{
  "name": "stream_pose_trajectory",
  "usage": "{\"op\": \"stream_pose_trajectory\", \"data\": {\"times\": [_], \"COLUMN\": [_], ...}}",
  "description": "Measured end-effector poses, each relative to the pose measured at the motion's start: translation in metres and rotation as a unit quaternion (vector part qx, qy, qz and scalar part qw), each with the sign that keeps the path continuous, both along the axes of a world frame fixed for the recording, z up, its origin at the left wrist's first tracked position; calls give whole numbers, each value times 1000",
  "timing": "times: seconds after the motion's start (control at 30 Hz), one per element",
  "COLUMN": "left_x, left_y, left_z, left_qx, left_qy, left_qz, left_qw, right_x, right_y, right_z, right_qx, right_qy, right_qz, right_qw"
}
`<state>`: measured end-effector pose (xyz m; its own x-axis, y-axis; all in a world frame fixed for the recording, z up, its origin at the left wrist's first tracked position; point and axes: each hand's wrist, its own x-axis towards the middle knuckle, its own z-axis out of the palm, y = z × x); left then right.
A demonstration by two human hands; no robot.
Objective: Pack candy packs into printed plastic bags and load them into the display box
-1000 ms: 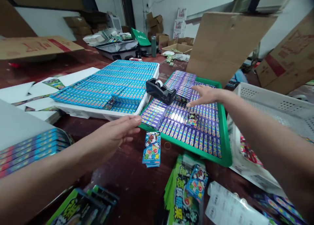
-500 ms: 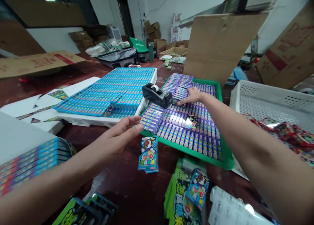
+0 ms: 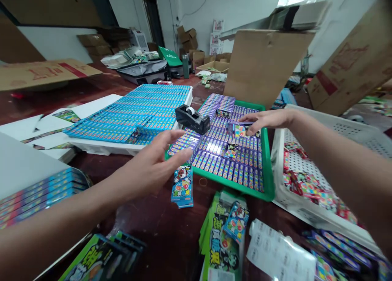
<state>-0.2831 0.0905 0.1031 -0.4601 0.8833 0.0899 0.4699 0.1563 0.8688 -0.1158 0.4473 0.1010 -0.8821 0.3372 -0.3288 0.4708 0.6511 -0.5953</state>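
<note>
My right hand [image 3: 265,119] reaches over the green tray [image 3: 269,179] of purple candy boxes and grips a few purple boxes [image 3: 240,130], lifted just above the rows. My left hand [image 3: 153,166] hovers open, fingers spread, over the dark table near the tray's near-left corner, holding nothing. A small stack of flat blue candy packets [image 3: 183,186] lies on the table just under its fingertips. A black tape dispenser [image 3: 192,118] rests on the tray's left edge.
A white tray of blue boxes [image 3: 134,113] sits to the left. A white perforated basket [image 3: 318,166] with red wrappers stands on the right. Green packets [image 3: 220,240], a label sheet [image 3: 280,252] and stacked blue boxes [image 3: 39,193] lie near me. Cardboard boxes [image 3: 263,64] stand behind.
My right hand closed on purple boxes near the tape dispenser and drew them back to the right. My left hand lifted slightly and spread its fingers. The view shifted a little to the right.
</note>
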Motion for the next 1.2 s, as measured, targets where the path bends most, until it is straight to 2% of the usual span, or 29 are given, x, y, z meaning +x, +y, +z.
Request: {"op": "stream_pose_trajectory", "data": {"times": [0.07,0.13,0.2,0.27,0.33,0.4,0.43,0.5,0.57,0.63,0.67,0.73,0.77,0.8,0.9,0.93,0.97,1.07,1.2], "left_x": [16,37,60,81,98,111,116,125,135,143,147,151,152,152,152,152,153,155,157], "left_y": [15,31,41,42,32,16,7,-11,-27,-40,-46,-56,-60,-64,-71,-73,-74,-74,-79], "left_z": [11,22,28,29,26,21,17,9,-2,-16,-22,-34,-38,-42,-47,-49,-50,-51,-47], "left_qx": [9,-2,-46,-83,-67,-12,15,44,62,97,124,172,183,180,94,57,26,-3,4], "left_qy": [62,110,127,145,211,317,372,471,563,639,665,686,676,649,474,408,356,290,271], "left_qz": [-38,-84,-131,-158,-136,-75,-44,-3,16,7,-5,-36,-54,-75,-153,-178,-195,-214,-253], "left_qw": [997,990,982,973,966,945,927,881,824,763,737,706,712,736,862,894,914,933,929], "right_x": [20,33,44,57,74,92,101,115,122,125,125,125,125,126,129,130,130,127,124], "right_y": [-30,-64,-96,-119,-137,-155,-166,-190,-216,-238,-246,-257,-260,-262,-265,-266,-267,-270,-271], "right_z": [32,56,69,70,60,41,30,8,-9,-21,-25,-31,-33,-35,-40,-40,-41,-42,-43], "right_qx": [-67,-91,-83,-57,-26,-29,-56,-179,-356,-507,-552,-589,-593,-594,-600,-604,-607,-608,-599], "right_qy": [-22,-31,-25,2,69,160,198,231,220,193,180,160,155,152,153,153,150,138,127], "right_qz": [65,107,147,187,190,137,94,1,-80,-128,-143,-168,-179,-187,-188,-185,-185,-204,-218], "right_qw": [995,990,985,981,979,977,974,956,905,830,801,774,769,768,762,760,758,755,760]}}
